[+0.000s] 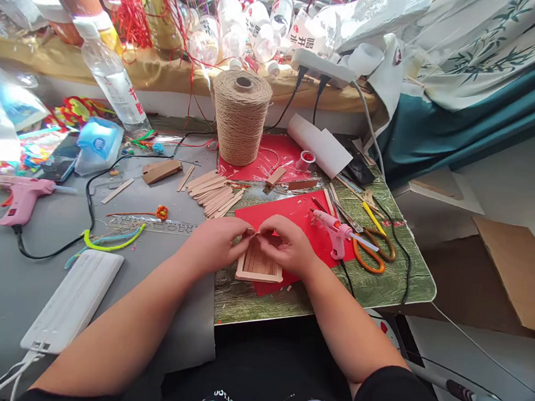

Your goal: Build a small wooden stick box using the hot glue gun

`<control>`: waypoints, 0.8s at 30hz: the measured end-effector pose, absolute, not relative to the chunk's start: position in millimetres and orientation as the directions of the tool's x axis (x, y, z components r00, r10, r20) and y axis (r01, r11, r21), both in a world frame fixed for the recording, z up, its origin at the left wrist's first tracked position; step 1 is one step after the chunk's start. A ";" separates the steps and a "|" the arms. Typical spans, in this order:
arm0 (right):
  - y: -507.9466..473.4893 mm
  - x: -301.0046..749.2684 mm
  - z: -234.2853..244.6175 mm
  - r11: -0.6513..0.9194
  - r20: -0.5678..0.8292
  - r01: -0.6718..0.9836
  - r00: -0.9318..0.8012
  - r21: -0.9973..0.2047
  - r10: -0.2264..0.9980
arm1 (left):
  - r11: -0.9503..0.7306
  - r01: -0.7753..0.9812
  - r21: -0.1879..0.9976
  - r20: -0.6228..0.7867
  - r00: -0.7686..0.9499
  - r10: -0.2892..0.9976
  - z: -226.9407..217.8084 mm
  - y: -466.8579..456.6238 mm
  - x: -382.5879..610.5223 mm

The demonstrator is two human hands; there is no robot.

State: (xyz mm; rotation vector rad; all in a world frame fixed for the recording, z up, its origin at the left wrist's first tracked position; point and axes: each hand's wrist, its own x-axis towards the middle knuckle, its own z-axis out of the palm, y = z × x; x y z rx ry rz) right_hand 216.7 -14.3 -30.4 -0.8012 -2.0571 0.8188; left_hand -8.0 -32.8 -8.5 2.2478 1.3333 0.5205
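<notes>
A small open box of craft sticks point(259, 277) lies in front of me, partly on a red sheet point(267, 207). Over its far end, my left hand point(219, 241) and my right hand point(288, 245) come together with thumbs and forefingers pinched. Between the fingertips shows a bit of something small, too hidden to name. The fingers cover the far side of the box. Just right of my right hand, a pink hot glue gun point(337, 233) rests beside orange-handled scissors point(372, 253). Loose craft sticks point(216, 194) are heaped beyond my left hand.
Behind the sticks stands a large twine spool point(240, 119). At left are a second pink glue gun point(27, 196), a white power bank point(73, 300), a clear ruler point(170, 227) and a water bottle point(118, 85). Black cables cross both sides. The table's right edge point(434, 286) is near the scissors.
</notes>
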 end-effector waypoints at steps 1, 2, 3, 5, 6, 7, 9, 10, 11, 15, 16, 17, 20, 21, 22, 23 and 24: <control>-14.0 216.8 -31.0 0.600 0.419 0.258 -0.512 -0.757 0.750 | -0.457 0.711 0.535 0.101 0.483 0.870 -8.9 -33.1 -8.2; -13.8 217.2 -31.4 0.602 0.420 0.258 -0.515 -0.756 0.748 | -0.486 0.710 0.509 0.114 0.504 0.856 -9.6 -33.4 -8.5; -13.8 217.8 -31.6 0.602 0.418 0.258 -0.517 -0.756 0.747 | -0.507 0.708 0.492 0.124 0.520 0.845 -10.5 -33.4 -8.8; -13.9 218.9 -31.6 0.603 0.420 0.258 -0.516 -0.754 0.746 | -0.537 0.699 0.472 0.145 0.539 0.829 -12.8 -33.1 -9.3; -14.0 219.3 -31.5 0.606 0.426 0.255 -0.514 -0.753 0.745 | -0.547 0.695 0.466 0.159 0.543 0.825 -13.8 -32.8 -9.4; -13.9 219.5 -31.4 0.612 0.434 0.250 -0.512 -0.751 0.741 | -0.553 0.692 0.463 0.173 0.542 0.823 -14.5 -32.5 -9.4; -13.3 219.5 -31.3 0.630 0.452 0.234 -0.520 -0.740 0.724 | -0.555 0.691 0.463 0.188 0.535 0.824 -15.1 -32.1 -8.6; -13.0 219.3 -31.3 0.640 0.459 0.226 -0.529 -0.734 0.713 | -0.550 0.692 0.468 0.191 0.529 0.827 -14.8 -32.1 -8.0; -12.7 219.2 -31.3 0.649 0.464 0.220 -0.539 -0.728 0.703 | -0.543 0.691 0.476 0.191 0.522 0.831 -14.3 -32.1 -7.1; -12.4 218.9 -31.7 0.669 0.493 0.183 -0.543 -0.720 0.679 | -0.469 0.669 0.576 0.150 0.477 0.866 -11.0 -32.0 -4.4; -12.5 218.8 -31.8 0.669 0.502 0.176 -0.533 -0.722 0.682 | -0.436 0.658 0.614 0.128 0.462 0.877 -10.3 -31.7 -4.3; -12.8 218.8 -31.9 0.665 0.506 0.174 -0.520 -0.726 0.688 | -0.402 0.646 0.649 0.107 0.446 0.889 -10.0 -31.3 -4.4; -13.5 218.5 -31.7 0.640 0.495 0.195 -0.484 -0.743 0.722 | -0.328 0.625 0.708 0.066 0.403 0.913 -10.6 -29.8 -5.4; -13.8 218.3 -31.5 0.633 0.490 0.204 -0.475 -0.746 0.731 | -0.320 0.623 0.714 0.063 0.398 0.915 -11.4 -29.5 -5.6; -14.1 218.1 -31.3 0.629 0.487 0.212 -0.469 -0.748 0.737 | -0.320 0.623 0.714 0.063 0.398 0.915 -12.2 -29.4 -5.6; -14.4 217.9 -31.2 0.626 0.484 0.219 -0.465 -0.748 0.741 | -0.324 0.624 0.711 0.066 0.399 0.915 -13.0 -29.5 -5.4; -14.7 217.7 -31.2 0.623 0.480 0.227 -0.463 -0.749 0.745 | -0.327 0.629 0.705 0.071 0.397 0.915 -13.8 -29.8 -5.2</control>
